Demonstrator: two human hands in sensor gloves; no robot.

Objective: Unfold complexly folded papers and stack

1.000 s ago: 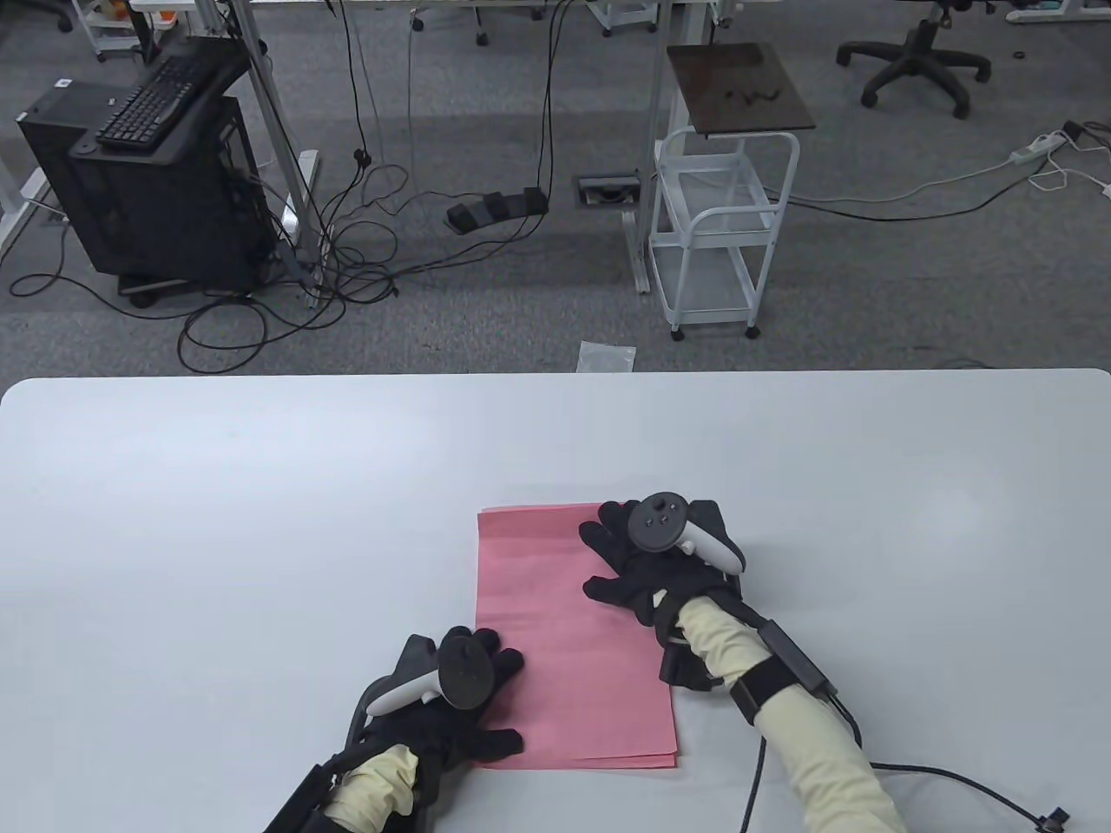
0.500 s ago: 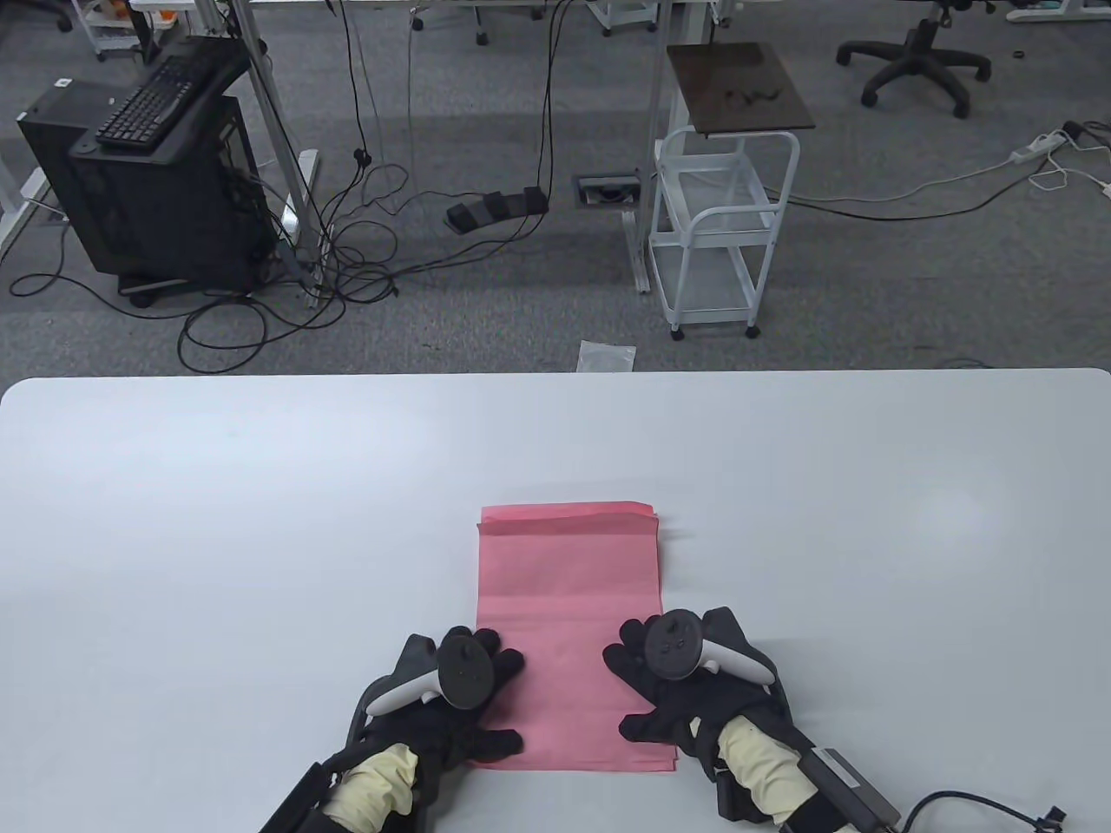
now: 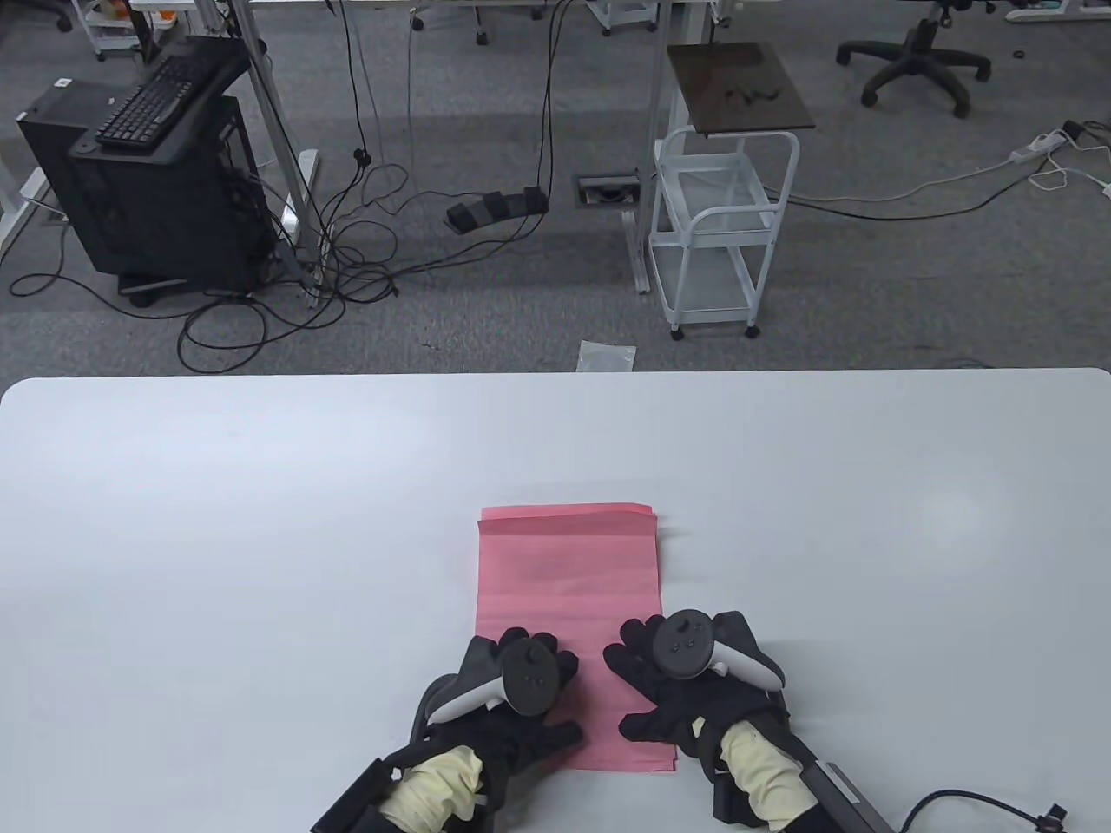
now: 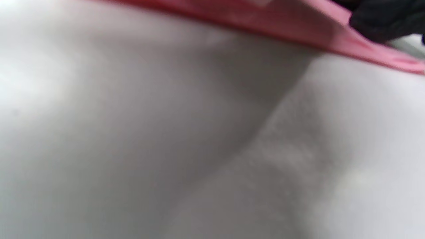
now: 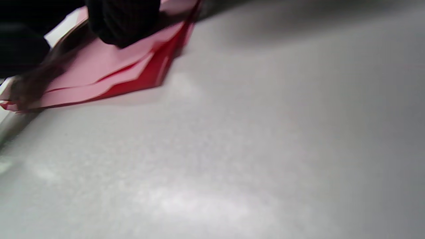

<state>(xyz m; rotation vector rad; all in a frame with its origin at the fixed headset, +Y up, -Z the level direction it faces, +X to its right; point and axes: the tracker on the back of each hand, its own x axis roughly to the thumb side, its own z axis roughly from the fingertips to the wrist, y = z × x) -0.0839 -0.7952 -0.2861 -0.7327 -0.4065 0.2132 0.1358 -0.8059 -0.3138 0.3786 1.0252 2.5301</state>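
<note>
A stack of flat pink papers (image 3: 568, 573) lies on the white table (image 3: 260, 521) near its front edge, with several sheet edges showing at the far end. My left hand (image 3: 529, 685) rests flat on the stack's near left part. My right hand (image 3: 668, 685) rests flat on its near right part, fingers spread. The left wrist view shows the pink paper's edge (image 4: 265, 23) and a dark gloved finger. The right wrist view shows layered pink sheets (image 5: 109, 66) under a gloved fingertip (image 5: 123, 20). Neither hand grips anything.
Bare white table surface lies all around the stack. Beyond the far edge are a white wire cart (image 3: 720, 226), a black computer stand with a keyboard (image 3: 147, 165) and floor cables.
My right hand has slid from the stack's far right corner back to its near right part. My left hand has then moved right, further onto the paper. The far flap has flattened.
</note>
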